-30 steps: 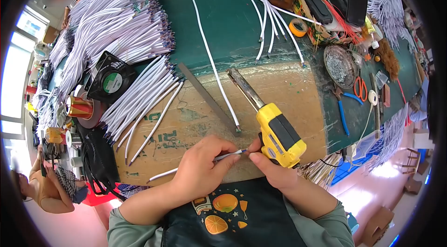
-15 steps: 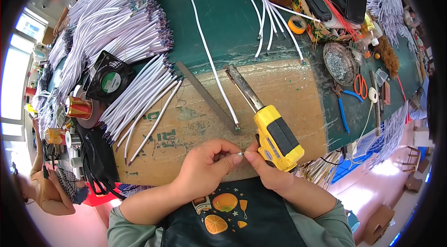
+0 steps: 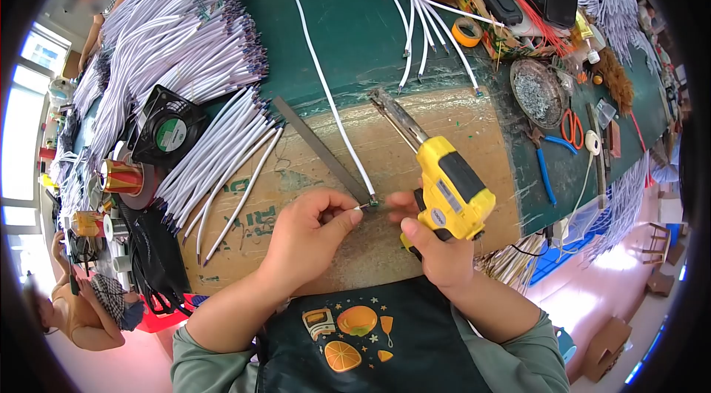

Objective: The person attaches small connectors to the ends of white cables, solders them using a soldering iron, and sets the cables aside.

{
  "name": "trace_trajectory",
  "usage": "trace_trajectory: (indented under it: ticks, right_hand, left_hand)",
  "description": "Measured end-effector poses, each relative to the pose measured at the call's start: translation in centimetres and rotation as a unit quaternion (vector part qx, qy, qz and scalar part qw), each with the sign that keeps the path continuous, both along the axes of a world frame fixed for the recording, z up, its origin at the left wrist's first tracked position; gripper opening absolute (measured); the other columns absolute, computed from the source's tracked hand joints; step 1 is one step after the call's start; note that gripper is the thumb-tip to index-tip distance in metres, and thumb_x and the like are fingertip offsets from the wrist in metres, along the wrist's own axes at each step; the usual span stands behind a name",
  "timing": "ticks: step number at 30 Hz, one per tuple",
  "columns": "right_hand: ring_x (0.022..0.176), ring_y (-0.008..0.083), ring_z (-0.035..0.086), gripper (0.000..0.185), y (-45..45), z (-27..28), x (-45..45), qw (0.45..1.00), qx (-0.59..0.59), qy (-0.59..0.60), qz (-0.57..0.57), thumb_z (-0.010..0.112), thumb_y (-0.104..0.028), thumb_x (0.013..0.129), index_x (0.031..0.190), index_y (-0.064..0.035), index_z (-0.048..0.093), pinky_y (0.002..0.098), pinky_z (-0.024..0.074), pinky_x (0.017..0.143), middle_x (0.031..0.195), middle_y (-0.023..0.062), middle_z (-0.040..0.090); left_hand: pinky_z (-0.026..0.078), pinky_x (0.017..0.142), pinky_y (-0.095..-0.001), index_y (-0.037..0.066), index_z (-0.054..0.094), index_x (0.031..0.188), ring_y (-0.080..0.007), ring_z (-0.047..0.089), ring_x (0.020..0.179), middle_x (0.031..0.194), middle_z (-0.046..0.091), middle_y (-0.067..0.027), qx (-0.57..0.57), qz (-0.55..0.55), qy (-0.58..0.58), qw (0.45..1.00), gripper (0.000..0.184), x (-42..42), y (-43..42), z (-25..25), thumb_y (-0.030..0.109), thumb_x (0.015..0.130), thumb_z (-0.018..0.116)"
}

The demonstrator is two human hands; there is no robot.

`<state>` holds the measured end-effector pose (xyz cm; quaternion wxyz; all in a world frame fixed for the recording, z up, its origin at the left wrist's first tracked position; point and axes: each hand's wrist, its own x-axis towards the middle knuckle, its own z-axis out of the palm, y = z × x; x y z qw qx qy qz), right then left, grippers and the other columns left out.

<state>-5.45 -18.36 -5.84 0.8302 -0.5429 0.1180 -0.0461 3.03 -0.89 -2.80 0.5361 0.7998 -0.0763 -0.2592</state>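
Note:
My left hand (image 3: 311,234) is closed in a pinch on a short white cable, whose tip pokes out between thumb and forefinger. That tip is close to the end of a long white cable (image 3: 326,86) lying on the brown cardboard (image 3: 474,171). Beside it, my right hand (image 3: 437,245) holds a yellow and black tool (image 3: 455,189) by its handle, with its metal nozzle pointing up and left over the cardboard. The right fingertips are partly hidden behind the tool. A flat grey metal strip (image 3: 318,149) lies left of the long cable.
Bundles of white cables (image 3: 215,149) and a black fan (image 3: 169,130) are at the left. Toward the right are orange tape (image 3: 466,32), a round dish (image 3: 536,93), blue pliers (image 3: 544,163) and orange scissors (image 3: 572,129). Two other people (image 3: 89,304) are at the far left.
Both hands have moved up and apart. My right hand has gone from pinching near the cable tip to gripping the tool, which is shifted slightly up and right. The left hand's cable tip now nears the long cable's end.

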Motion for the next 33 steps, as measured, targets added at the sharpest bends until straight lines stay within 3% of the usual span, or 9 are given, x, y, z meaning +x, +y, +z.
trace_trajectory:
  ticks: [6, 13, 15, 22, 24, 25, 27, 30, 33]
  right_hand:
    - [0.124, 0.0282, 0.047, 0.056, -0.24, -0.42, 0.53, 0.998, 0.041, 0.014, 0.047, 0.059, 0.001, 0.084, 0.136, -0.0051, 0.037, 0.0399, 0.0435, 0.099, 0.131, 0.0132, 0.049]
    - [0.123, 0.0284, 0.049, 0.057, -0.28, -0.31, 0.63, 0.997, 0.058, 0.01, 0.058, 0.059, 0.002, 0.084, 0.137, -0.0048, 0.037, 0.0391, 0.0436, 0.099, 0.131, 0.0135, 0.049]
    - [0.118, 0.0184, 0.051, 0.051, -0.19, -0.21, 0.56, 0.995, 0.085, 0.008, 0.044, 0.062, 0.002, 0.084, 0.132, -0.0036, 0.045, 0.0314, 0.0431, 0.097, 0.128, 0.0093, 0.053]
    - [0.113, 0.0144, 0.052, 0.049, -0.14, 0.02, 0.29, 0.998, 0.043, 0.011, 0.054, 0.063, 0.001, 0.085, 0.131, -0.0032, 0.046, 0.0291, 0.0416, 0.096, 0.125, 0.0084, 0.055]
    - [0.114, 0.0149, 0.052, 0.049, -0.15, -0.01, 0.19, 0.998, 0.027, 0.001, 0.055, 0.063, 0.001, 0.084, 0.13, -0.0025, 0.046, 0.03, 0.0405, 0.098, 0.124, 0.0084, 0.056]
    - [0.114, 0.0149, 0.052, 0.049, -0.15, 0.0, 0.13, 0.998, 0.027, 0.002, 0.054, 0.063, 0.001, 0.084, 0.13, -0.0025, 0.046, 0.03, 0.0405, 0.098, 0.124, 0.0084, 0.056]
    - [0.116, 0.016, 0.051, 0.049, -0.1, 0.1, 0.02, 0.998, 0.002, -0.015, 0.06, 0.062, 0.003, 0.084, 0.13, -0.0016, 0.046, 0.0309, 0.0395, 0.099, 0.123, 0.0084, 0.056]
    - [0.118, 0.017, 0.05, 0.048, -0.11, 0.47, -0.06, 0.997, -0.011, -0.051, 0.06, 0.061, 0.004, 0.085, 0.13, -0.0005, 0.045, 0.0314, 0.0387, 0.1, 0.123, 0.0083, 0.056]
    - [0.119, 0.017, 0.05, 0.048, 0.08, 0.32, -0.02, 0.996, 0.004, -0.066, 0.06, 0.06, 0.004, 0.085, 0.13, 0.0001, 0.045, 0.0308, 0.0383, 0.1, 0.125, 0.009, 0.055]
  left_hand:
    - [0.045, 0.065, -0.0238, 0.001, 0.064, 0.088, -0.009, 0.055, 0.071, 0.078, 0.062, -0.0015, 0.042, -0.027, -0.084, 0.995, 0.012, 0.1, -0.41, -0.33, 0.007, 0.08, 0.071]
    - [0.046, 0.066, -0.0249, 0.002, 0.064, 0.088, -0.01, 0.057, 0.072, 0.079, 0.062, -0.0033, 0.063, -0.051, -0.105, 0.991, 0.013, 0.29, -0.19, -0.43, 0.008, 0.079, 0.071]
    - [0.046, 0.066, -0.0252, 0.002, 0.064, 0.088, -0.0103, 0.057, 0.072, 0.079, 0.062, -0.0037, 0.065, -0.058, -0.11, 0.99, 0.014, 0.35, -0.24, -0.44, 0.009, 0.079, 0.071]
    - [0.047, 0.066, -0.0268, 0.002, 0.064, 0.091, -0.0123, 0.058, 0.073, 0.08, 0.062, -0.0049, 0.069, -0.067, -0.131, 0.987, 0.015, 0.37, -0.5, -0.22, 0.008, 0.079, 0.071]
    - [0.048, 0.067, -0.0349, 0.003, 0.064, 0.092, -0.0272, 0.061, 0.078, 0.083, 0.062, -0.0121, 0.055, -0.074, -0.124, 0.988, 0.015, 0.39, -0.6, -0.02, 0.012, 0.08, 0.067]
    - [0.048, 0.067, -0.0349, 0.003, 0.064, 0.092, -0.0272, 0.061, 0.078, 0.083, 0.062, -0.0121, 0.055, -0.075, -0.123, 0.988, 0.015, 0.37, -0.65, -0.04, 0.012, 0.08, 0.067]
    - [0.049, 0.067, -0.0304, 0.003, 0.065, 0.092, -0.0179, 0.062, 0.076, 0.085, 0.064, -0.009, 0.089, -0.131, -0.287, 0.945, 0.013, 0.27, -0.75, -0.09, 0.007, 0.08, 0.069]
    - [0.049, 0.068, -0.03, 0.004, 0.067, 0.094, -0.0203, 0.064, 0.079, 0.087, 0.065, -0.0102, 0.098, -0.151, -0.305, 0.935, 0.014, 0.16, -0.63, 0.11, 0.007, 0.081, 0.068]
    - [0.049, 0.07, -0.0282, 0.004, 0.068, 0.096, -0.0171, 0.063, 0.08, 0.086, 0.065, -0.0073, 0.06, -0.107, -0.162, 0.979, 0.015, 0.11, -0.51, -0.38, 0.007, 0.081, 0.068]
